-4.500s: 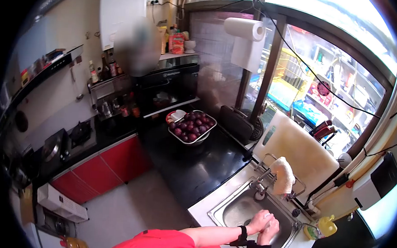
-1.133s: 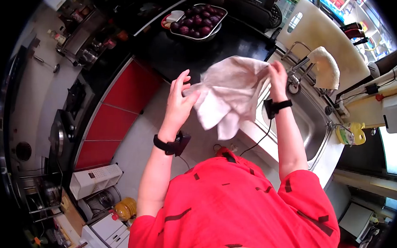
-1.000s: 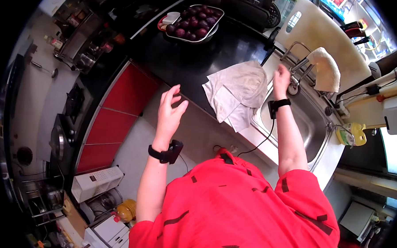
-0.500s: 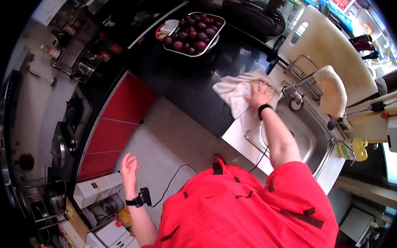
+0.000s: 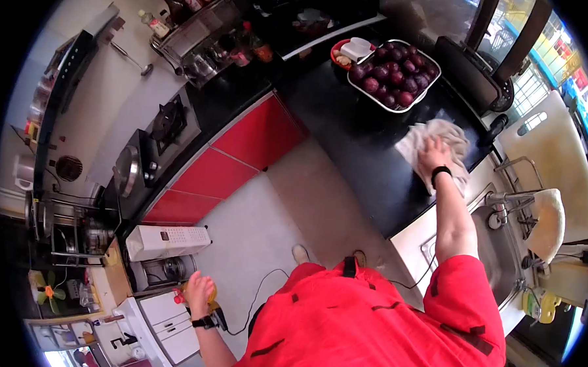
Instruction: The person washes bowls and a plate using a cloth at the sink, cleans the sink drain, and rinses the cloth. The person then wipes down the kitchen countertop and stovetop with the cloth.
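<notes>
My right hand (image 5: 434, 155) presses down on a pale cloth (image 5: 455, 139), its fingers bent into the bunched fabric. The cloth lies on the black countertop (image 5: 349, 130), near the edge of the sink. Beyond it sits a white-rimmed tray (image 5: 397, 110) heaped with dark purple plums (image 5: 394, 73). My left hand (image 5: 199, 289) hangs in the air at the lower left, open, with nothing in it. A dark device is strapped to that wrist.
A steel sink (image 5: 497, 258) with a faucet (image 5: 496, 200) is at the right, before a large cutting board (image 5: 558, 149). Beside the plums is a red bowl (image 5: 339, 54). Red cabinets (image 5: 257, 133) and a gas stove (image 5: 169, 122) line the left. A black cable (image 5: 256, 306) runs near my body.
My right hand and the cloth have shifted from beside the sink onto the black countertop. The view has turned, showing more of the left side. My left hand stays empty.
</notes>
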`<state>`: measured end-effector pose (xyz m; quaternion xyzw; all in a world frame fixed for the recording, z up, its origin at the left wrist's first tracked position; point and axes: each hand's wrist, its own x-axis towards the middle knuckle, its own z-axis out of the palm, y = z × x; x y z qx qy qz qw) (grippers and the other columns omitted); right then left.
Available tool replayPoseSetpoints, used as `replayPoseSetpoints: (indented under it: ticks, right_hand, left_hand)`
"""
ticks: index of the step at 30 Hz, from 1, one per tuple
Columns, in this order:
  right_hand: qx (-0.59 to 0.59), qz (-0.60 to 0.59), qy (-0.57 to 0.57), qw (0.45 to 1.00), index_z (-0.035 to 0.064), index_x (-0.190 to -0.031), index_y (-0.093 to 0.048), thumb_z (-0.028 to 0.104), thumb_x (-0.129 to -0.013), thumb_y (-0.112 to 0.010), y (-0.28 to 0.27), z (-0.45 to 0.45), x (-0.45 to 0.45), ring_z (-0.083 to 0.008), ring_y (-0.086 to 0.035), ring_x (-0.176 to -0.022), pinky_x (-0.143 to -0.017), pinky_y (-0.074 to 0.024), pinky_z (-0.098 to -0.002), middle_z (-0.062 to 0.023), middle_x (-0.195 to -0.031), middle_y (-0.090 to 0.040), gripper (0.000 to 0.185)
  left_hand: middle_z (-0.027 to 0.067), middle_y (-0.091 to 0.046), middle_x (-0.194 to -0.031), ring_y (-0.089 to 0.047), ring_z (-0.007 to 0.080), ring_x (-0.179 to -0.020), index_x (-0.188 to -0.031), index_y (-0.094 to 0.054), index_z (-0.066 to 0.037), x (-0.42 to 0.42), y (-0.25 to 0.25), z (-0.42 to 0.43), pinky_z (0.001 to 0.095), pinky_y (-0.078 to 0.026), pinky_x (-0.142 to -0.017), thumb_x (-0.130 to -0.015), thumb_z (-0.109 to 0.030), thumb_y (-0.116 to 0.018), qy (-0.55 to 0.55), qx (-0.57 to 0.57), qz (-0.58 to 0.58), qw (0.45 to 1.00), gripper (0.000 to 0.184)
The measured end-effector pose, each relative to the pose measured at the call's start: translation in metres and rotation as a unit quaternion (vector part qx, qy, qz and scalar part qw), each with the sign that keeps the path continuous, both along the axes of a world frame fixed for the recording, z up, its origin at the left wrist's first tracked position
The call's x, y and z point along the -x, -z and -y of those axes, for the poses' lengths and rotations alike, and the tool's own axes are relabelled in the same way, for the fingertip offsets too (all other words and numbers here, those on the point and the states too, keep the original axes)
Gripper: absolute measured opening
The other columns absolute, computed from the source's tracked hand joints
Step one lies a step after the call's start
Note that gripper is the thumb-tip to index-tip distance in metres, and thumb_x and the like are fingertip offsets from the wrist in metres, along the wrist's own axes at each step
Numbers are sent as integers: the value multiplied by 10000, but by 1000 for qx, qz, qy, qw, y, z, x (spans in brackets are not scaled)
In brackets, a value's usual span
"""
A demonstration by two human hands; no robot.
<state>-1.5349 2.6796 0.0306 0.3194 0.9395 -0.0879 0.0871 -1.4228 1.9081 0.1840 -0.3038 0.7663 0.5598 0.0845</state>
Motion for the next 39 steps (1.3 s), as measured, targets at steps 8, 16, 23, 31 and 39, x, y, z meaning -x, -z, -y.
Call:
replayPoseSetpoints:
  ticks: [8, 16, 23, 31, 39]
  right_hand:
    - [24, -61, -128, 990, 309, -1362, -398, 382, -774, -663, -31, 169, -42, -443, -188, -1362, -1009, -249, -680, -43, -1506, -235, 649]
    - [-43, 28, 149, 988, 291, -1420, -315, 423, -787, -622, -22, 223, -158, -430, -225, -1352, -1064, -218, -603, -77, -1505, -247, 716]
    - [3, 55, 305, 951, 268, -1444, -256, 336, -870, -506, 4, 207, -119, -458, -193, -1359, -1114, -176, -530, -81, -1528, -200, 629]
    - [29, 39, 120, 992, 216, -1452, -250, 387, -919, -416, -8, 211, 102, -357, -142, -1406, -1115, -101, -569, -89, -1547, -130, 583]
    - [57, -43, -13, 997, 269, -1424, -294, 392, -865, -520, -19, 234, 351, -395, -155, -1392, -1084, -178, -604, -50, -1535, -174, 615]
  left_hand:
    - [101, -593, -1088, -608, 189, -933, -1315, -430, -60, 121, 32, -9, 301, -506, -801, -935, -173, -541, 147, -66, 7, 987, 411]
    - [102, -595, -1102, -602, 193, -958, -1303, -449, -71, 243, 37, 50, 307, -500, -813, -926, -196, -563, 209, -104, -12, 972, 413]
    - [92, -600, -1071, -602, 185, -924, -1286, -461, -66, 281, 51, 97, 306, -497, -803, -908, -224, -597, 203, -133, -25, 970, 432]
    - [107, -609, -1049, -623, 191, -883, -1262, -476, -56, 289, 49, 112, 313, -525, -767, -926, -157, -554, 112, -137, 5, 984, 360]
    - [113, -596, -1079, -605, 203, -925, -1273, -477, -65, 282, 27, 115, 314, -499, -807, -917, -155, -560, -25, -134, -61, 989, 376]
